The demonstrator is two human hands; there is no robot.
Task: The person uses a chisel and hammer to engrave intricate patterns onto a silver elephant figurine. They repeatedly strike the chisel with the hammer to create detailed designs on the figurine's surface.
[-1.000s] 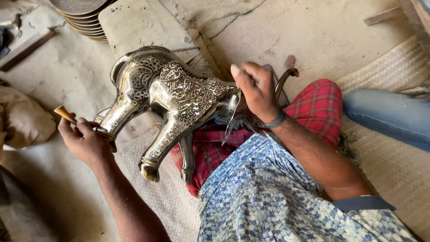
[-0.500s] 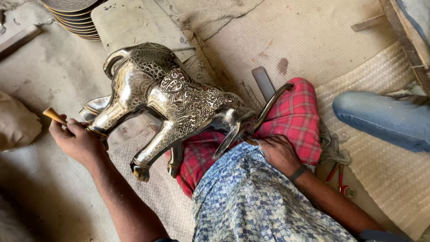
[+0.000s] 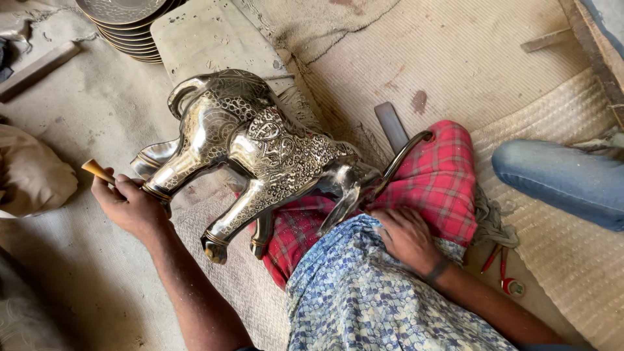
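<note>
left grip (image 3: 130, 205): closed on wooden-handled tool (image 3: 97, 171), touching brass animal figure (image 3: 260, 153) leg
right grip (image 3: 406, 237): empty, loose on my lap
figure axis: runs left-right, nearer my left hand

— Any packages, labels, signs or screens here?

— None that show. No box, no wrapper, no printed tag, no display anywhere in the head view.

— Nothing at the edges either?

— Nothing that can be told as one. What lies at the left edge is too soft and plain to call a package, and it carries no label.
</note>
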